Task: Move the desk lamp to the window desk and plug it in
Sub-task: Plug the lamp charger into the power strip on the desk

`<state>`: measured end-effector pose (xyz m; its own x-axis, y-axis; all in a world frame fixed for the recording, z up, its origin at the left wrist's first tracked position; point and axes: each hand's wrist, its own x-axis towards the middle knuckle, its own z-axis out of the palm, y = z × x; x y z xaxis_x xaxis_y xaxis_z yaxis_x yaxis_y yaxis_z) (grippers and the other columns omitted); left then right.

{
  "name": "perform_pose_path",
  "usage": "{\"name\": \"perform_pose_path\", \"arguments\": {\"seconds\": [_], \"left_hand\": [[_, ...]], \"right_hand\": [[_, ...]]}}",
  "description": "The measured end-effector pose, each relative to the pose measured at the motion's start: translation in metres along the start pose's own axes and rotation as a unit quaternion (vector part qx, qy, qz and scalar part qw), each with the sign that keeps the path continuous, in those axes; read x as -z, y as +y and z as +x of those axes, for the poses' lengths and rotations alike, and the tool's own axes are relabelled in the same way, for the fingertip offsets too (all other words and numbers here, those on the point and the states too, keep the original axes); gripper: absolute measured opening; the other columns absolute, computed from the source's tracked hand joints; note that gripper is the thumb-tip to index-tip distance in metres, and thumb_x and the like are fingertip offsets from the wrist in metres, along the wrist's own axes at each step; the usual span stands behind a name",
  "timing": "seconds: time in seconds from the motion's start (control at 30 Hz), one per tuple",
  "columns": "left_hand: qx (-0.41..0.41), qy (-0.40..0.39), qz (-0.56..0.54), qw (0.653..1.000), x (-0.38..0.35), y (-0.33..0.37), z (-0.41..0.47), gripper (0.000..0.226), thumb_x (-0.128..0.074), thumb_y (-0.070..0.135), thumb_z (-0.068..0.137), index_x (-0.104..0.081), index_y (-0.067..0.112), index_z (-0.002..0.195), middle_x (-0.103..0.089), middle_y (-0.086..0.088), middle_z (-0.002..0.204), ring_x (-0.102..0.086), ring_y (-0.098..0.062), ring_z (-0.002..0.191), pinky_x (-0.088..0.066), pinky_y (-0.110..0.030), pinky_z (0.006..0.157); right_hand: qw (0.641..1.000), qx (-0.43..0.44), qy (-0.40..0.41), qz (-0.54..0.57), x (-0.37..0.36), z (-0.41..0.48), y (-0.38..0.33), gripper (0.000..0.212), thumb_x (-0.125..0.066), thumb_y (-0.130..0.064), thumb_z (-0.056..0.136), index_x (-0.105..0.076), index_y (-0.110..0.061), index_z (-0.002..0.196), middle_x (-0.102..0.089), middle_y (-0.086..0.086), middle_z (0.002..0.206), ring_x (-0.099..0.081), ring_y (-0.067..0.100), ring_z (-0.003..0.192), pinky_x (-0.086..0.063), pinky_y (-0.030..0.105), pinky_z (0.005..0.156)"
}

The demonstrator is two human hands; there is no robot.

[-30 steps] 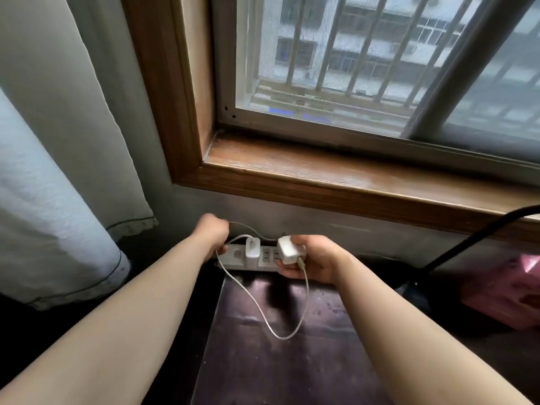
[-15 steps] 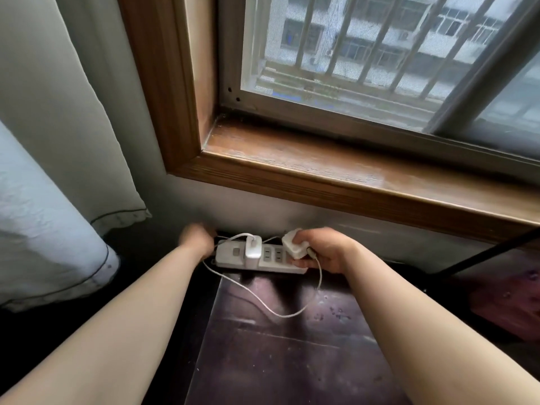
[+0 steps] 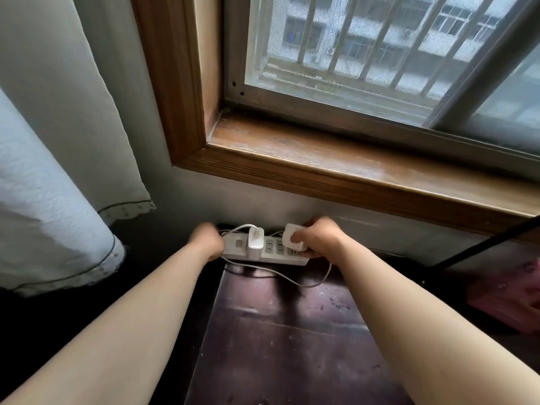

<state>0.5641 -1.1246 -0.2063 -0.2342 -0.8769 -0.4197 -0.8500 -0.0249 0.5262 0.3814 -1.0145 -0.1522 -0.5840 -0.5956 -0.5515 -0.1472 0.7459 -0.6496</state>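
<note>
A white power strip lies at the back edge of the dark desk, against the wall under the window. My left hand grips its left end. My right hand holds a white plug adapter pressed onto the strip's right end; its thin white cable loops over the desk. A second white adapter sits plugged in near the strip's left end. A dark lamp arm slants in at the right edge; the rest of the lamp is out of view.
A wooden window sill juts out above the strip. A pale curtain hangs at the left. A pink object sits on the desk at the right edge.
My right hand has brought the plug adapter down onto the right end of the strip. The view has moved closer and slightly left; my left hand stays on the strip's left end.
</note>
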Motion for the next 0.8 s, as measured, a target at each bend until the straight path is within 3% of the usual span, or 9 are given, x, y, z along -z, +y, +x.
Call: {"name": "perform_pose_path", "arguments": {"seconds": [0.1, 0.27, 0.43, 0.63, 0.8], "left_hand": [[-0.002, 0.0, -0.042, 0.999, -0.001, -0.001, -0.005, 0.037, -0.054, 0.002, 0.085, -0.064, 0.004, 0.121, -0.065, -0.017, 0.124, -0.061, -0.033, 0.115, -0.048, -0.034, 0.095], [-0.014, -0.012, -0.047, 0.999, 0.0, -0.004, -0.012, 0.041, -0.057, 0.008, 0.084, -0.062, 0.01, 0.125, -0.065, -0.013, 0.127, -0.061, -0.032, 0.115, -0.049, -0.035, 0.099], [-0.017, -0.006, -0.027, 0.999, 0.001, -0.003, -0.017, 0.038, -0.055, 0.007, 0.086, -0.062, 0.008, 0.124, -0.064, -0.015, 0.127, -0.06, -0.033, 0.115, -0.049, -0.035, 0.097], [-0.014, -0.002, -0.026, 1.0, 0.0, -0.001, -0.017, 0.045, -0.054, 0.004, 0.085, -0.058, 0.008, 0.13, -0.06, -0.015, 0.132, -0.058, -0.032, 0.12, -0.047, -0.035, 0.1], [-0.012, -0.009, -0.028, 1.0, -0.001, 0.0, -0.02, 0.048, -0.062, 0.006, 0.082, -0.057, 0.008, 0.13, -0.061, -0.014, 0.131, -0.059, -0.031, 0.118, -0.048, -0.034, 0.099]], "right_hand": [[1.0, 0.006, 0.011, -0.023, -0.002, -0.003, 0.002, 0.027, -0.065, -0.002, 0.07, -0.064, 0.003, 0.096, -0.063, 0.019, 0.091, -0.066, 0.031, 0.078, -0.06, 0.052, 0.077], [0.992, 0.036, 0.032, -0.116, -0.006, -0.004, 0.006, 0.04, -0.075, -0.007, 0.066, -0.07, -0.001, 0.105, -0.074, 0.019, 0.095, -0.066, 0.028, 0.074, -0.06, 0.041, 0.079], [0.978, 0.069, 0.053, -0.192, -0.013, -0.007, 0.005, 0.036, -0.07, -0.011, 0.066, -0.069, -0.008, 0.102, -0.073, 0.012, 0.099, -0.069, 0.03, 0.092, -0.057, 0.033, 0.079], [0.961, 0.116, 0.067, -0.24, -0.017, -0.013, -0.001, 0.024, -0.061, -0.009, 0.074, -0.065, -0.014, 0.097, -0.071, 0.014, 0.103, -0.068, 0.032, 0.095, -0.048, 0.028, 0.073], [0.94, 0.151, 0.073, -0.297, -0.018, -0.013, -0.009, 0.029, -0.056, -0.009, 0.08, -0.068, -0.019, 0.105, -0.07, 0.01, 0.11, -0.066, 0.032, 0.101, -0.046, 0.027, 0.075]]}}
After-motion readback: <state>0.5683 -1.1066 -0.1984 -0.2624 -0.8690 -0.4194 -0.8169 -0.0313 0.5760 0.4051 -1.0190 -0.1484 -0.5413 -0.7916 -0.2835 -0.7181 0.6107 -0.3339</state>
